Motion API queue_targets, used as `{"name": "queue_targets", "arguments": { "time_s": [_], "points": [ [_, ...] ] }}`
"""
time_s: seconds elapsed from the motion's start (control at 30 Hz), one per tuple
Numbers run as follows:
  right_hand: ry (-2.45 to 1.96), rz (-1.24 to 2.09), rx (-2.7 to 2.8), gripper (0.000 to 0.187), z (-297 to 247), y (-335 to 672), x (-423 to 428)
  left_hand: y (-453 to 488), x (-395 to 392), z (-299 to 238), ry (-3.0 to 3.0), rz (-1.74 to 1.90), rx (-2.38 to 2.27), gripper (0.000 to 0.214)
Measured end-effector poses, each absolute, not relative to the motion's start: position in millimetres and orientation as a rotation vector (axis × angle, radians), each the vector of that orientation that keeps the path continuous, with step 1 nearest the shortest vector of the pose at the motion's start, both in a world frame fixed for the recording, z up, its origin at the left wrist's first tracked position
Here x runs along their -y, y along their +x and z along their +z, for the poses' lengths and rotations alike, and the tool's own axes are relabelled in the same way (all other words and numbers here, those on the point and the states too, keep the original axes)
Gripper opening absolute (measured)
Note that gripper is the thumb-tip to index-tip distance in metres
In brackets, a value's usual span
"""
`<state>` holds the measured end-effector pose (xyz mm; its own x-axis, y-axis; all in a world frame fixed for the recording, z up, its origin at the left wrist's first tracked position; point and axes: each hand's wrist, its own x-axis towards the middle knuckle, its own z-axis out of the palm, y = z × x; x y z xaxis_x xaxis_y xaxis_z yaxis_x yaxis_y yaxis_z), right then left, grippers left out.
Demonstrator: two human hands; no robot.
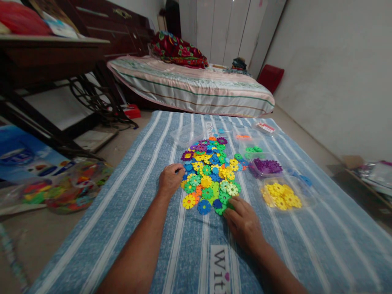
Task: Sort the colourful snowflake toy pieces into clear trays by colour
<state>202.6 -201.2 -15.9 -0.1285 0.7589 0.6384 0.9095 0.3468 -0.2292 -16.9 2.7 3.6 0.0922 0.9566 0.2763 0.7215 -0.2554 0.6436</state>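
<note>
A pile of colourful flower-shaped plastic discs (pixel 210 173) lies on a blue striped cloth (pixel 306 253). My left hand (pixel 170 178) rests at the pile's left edge with its fingers curled onto the discs. My right hand (pixel 241 222) lies at the pile's near right edge, fingers bent over a green disc (pixel 221 210). To the right stand clear trays: one with yellow discs (pixel 281 196), one with purple discs (pixel 266 166), one with green discs (pixel 253 149) and one with orange discs (pixel 243 137).
A striped mattress (pixel 196 85) lies beyond the cloth. A dark table with iron legs (pixel 52 61) stands at the left. A clear bag of coloured toys (pixel 70 185) sits on the floor at the left. A white wall runs along the right.
</note>
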Motion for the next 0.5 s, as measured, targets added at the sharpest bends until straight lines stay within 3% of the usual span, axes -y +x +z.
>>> {"name": "queue_targets", "arguments": {
  "time_s": [0.1, 0.23, 0.37, 0.5],
  "points": [
    [-1.396, -0.324, 1.936, 0.01, -14.5, 200.0, 196.5, -17.4, -3.2, 2.5, 2.033, 0.949, -1.661, 0.025],
    [-1.422, -0.361, 1.929, 0.021, -13.0, 194.7, 191.9, -18.1, -4.6, 0.6, 2.042, 0.957, -1.653, 0.024],
    [-1.4, -0.364, 1.946, 0.009, -15.0, 188.8, 191.3, -17.6, -4.8, 0.1, 2.041, 0.963, -1.664, 0.023],
    [-1.285, -0.327, 1.921, 0.01, -13.5, 185.7, 192.9, -16.7, -3.5, 2.5, 2.042, 0.955, -1.656, 0.025]
  ]
}}
